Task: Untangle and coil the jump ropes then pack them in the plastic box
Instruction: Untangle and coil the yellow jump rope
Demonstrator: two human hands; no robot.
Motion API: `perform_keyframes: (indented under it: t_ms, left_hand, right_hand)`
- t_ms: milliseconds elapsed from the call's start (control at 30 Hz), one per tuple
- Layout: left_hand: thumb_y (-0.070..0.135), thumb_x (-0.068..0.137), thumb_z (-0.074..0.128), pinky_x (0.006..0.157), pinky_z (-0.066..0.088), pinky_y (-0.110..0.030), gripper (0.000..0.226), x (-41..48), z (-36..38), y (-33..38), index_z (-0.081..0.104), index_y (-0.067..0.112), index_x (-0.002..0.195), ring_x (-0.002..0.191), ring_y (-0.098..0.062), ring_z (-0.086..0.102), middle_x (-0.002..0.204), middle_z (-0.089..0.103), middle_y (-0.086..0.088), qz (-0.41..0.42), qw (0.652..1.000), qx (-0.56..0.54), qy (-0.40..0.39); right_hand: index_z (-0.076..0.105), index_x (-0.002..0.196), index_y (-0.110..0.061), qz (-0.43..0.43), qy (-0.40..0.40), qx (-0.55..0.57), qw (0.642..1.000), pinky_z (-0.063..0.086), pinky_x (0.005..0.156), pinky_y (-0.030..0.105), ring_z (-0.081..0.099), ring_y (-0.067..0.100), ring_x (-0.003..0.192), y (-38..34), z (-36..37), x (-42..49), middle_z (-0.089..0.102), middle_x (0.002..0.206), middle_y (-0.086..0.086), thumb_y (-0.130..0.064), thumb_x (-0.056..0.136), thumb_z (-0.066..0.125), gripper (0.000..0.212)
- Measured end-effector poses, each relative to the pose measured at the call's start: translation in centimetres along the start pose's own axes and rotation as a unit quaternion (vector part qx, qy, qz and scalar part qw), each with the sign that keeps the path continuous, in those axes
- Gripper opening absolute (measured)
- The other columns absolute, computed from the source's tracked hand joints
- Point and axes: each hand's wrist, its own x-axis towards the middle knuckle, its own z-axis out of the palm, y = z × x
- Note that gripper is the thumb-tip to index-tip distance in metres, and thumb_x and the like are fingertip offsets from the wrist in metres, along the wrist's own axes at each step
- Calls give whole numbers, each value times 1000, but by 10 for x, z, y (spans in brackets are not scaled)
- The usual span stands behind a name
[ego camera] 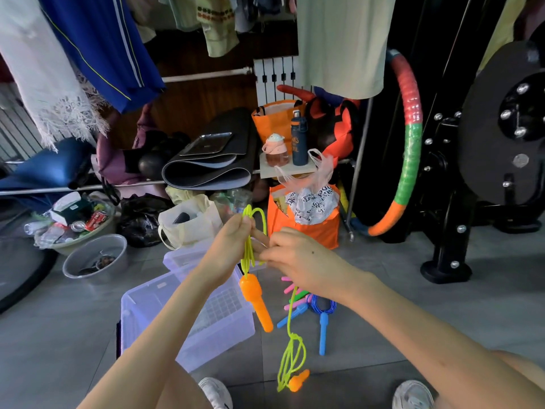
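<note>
My left hand (233, 246) grips several loops of the lime-green jump rope (250, 249), held up in front of me. One orange handle (255, 301) dangles right under that hand. My right hand (298, 258) pinches the same rope just beside the left. From there the rope hangs down to a knotted loop (293, 354) and the second orange handle (298, 380) near the floor. A blue jump rope (323, 317) and pink and green handles (292, 293) lie on the floor below my right hand. The clear plastic box (153, 302) stands open on the floor, under my left forearm.
The box's lid (182, 258) lies behind it. Orange bags (306, 228), a cloth bag (188, 222) and two basins (97, 255) crowd the floor beyond. A hula hoop (410, 149) and a black weight machine (501, 128) stand at right. My shoes (216, 392) are at the bottom edge.
</note>
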Motion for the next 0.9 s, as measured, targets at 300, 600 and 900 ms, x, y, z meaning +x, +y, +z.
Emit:
perform_keyframes:
  t_ms: [300,600,900]
  left_hand:
    - [22,103,28,43,26,-20,27,-4,18,12,36,8,82,36,-10,27,47,40,0,-5,995,63,-72]
    - [22,103,29,35,20,-14,27,-3,4,28,38,10,81,33,-4,19,46,35,2,-49,986,-124,-104]
    - [17,96,37,35,14,-11,20,-13,-4,4,41,7,78,28,-3,18,38,30,4,-106,972,-158,-137]
  right_hand:
    - [48,103,-11,107,44,27,993,44,65,36,46,12,77,13,-16,-12,43,103,-7,6,83,48,26]
    - [64,75,-8,408,83,339,843,47,71,19,61,4,64,49,21,-53,68,74,7,-23,88,62,20]
    - [68,74,-20,342,305,409,789,28,47,13,36,1,45,35,-23,-32,45,42,-15,-18,87,61,16]
